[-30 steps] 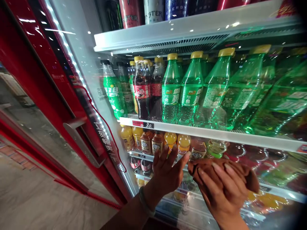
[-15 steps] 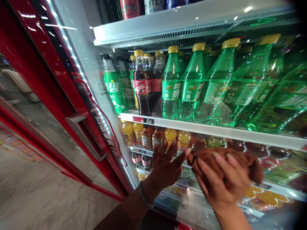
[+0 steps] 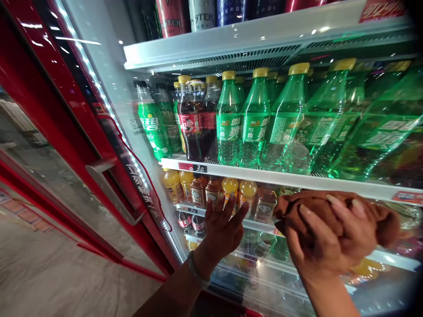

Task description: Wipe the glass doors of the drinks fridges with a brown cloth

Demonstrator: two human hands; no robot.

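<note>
my right hand [image 3: 333, 240] has its fingers curled and clamped over a bunched brown cloth rag [image 3: 330, 211], pressing it flat against the clear glass door of the drinks cooler [image 3: 132, 101], just under the white shelf rail [image 3: 297, 179]. the cloth looks soft, light and limp, so i judge it needs a broad palm grip across the wad, or a loose corner will flop free. my left hand [image 3: 222, 226] lies with fingers spread apart, flat on the same glass, holding nothing. behind the pane stand green plastic soda bottles with yellow caps [image 3: 254, 119], dark cola bottles [image 3: 188, 121] left of them, and small orange juice bottles [image 3: 247, 193] on the shelf below. the red door frame [image 3: 49, 110] runs off to the left.
</note>
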